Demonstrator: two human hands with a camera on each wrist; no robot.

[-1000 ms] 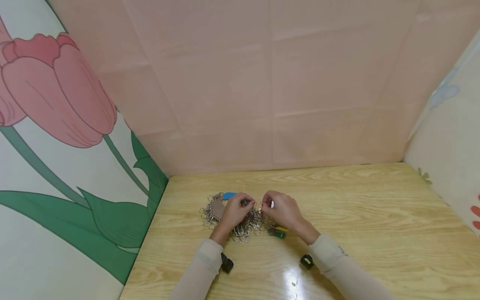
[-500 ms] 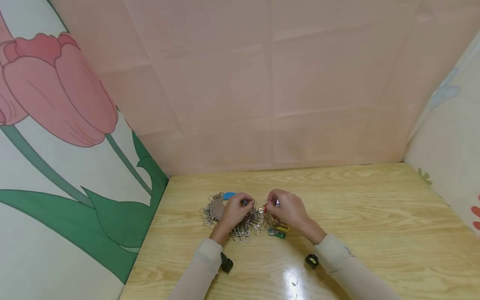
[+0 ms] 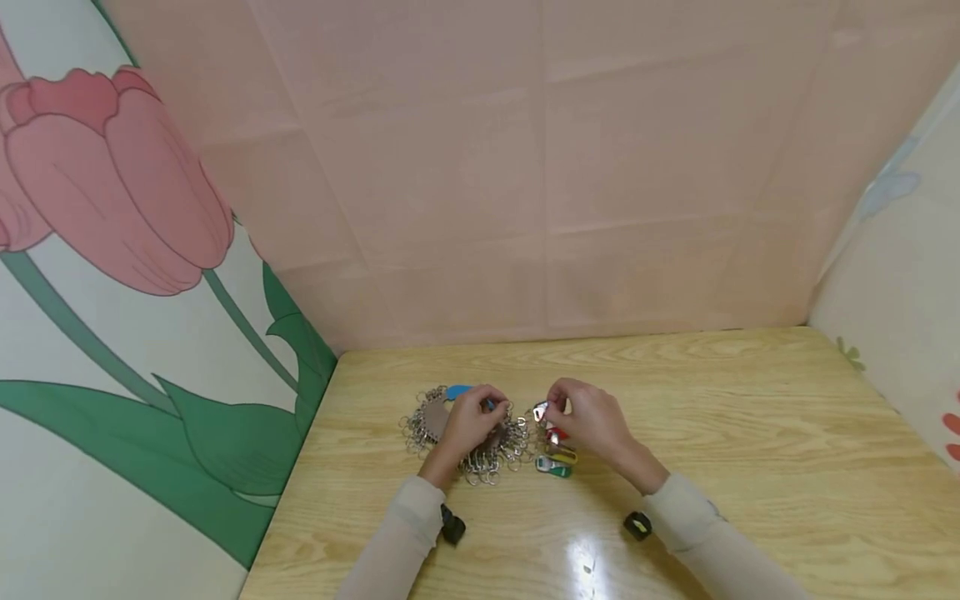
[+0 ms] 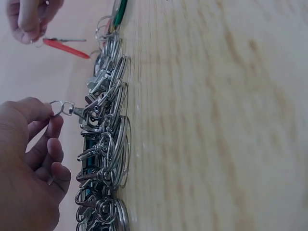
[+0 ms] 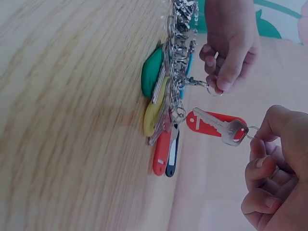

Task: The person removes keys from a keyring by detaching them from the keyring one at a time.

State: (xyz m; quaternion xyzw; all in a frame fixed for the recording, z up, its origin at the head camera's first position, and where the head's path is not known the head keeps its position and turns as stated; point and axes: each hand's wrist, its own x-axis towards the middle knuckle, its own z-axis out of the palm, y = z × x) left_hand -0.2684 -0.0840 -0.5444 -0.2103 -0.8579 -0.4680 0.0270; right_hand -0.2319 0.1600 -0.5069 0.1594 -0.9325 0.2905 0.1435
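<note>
My left hand (image 3: 474, 423) stays over a round brown disc (image 3: 435, 418) fringed with metal swivel clasps and rings. In the left wrist view its thumb and forefinger pinch one split ring (image 4: 56, 108), drawn out from the row of clasps (image 4: 108, 144). To the right of it, my right hand (image 3: 596, 417) pinches a small wire ring (image 5: 251, 131) between thumb and forefinger. From that ring hang a silver key (image 5: 233, 134) and a red key tag (image 5: 202, 129), held apart from the clasps in the right wrist view.
Beside the clasps lie keys with a green tag (image 5: 152, 72), a yellow tag (image 5: 154, 115), another red tag (image 5: 162, 153) and a dark tag (image 5: 172, 156). A blue piece (image 3: 458, 390) shows behind the disc. The wooden table (image 3: 750, 433) ends at a pink backdrop (image 3: 600, 250).
My right hand has moved to the right, away from the left hand, with the key and red tag. The tags on the table show more fully. The left hand has stayed put.
</note>
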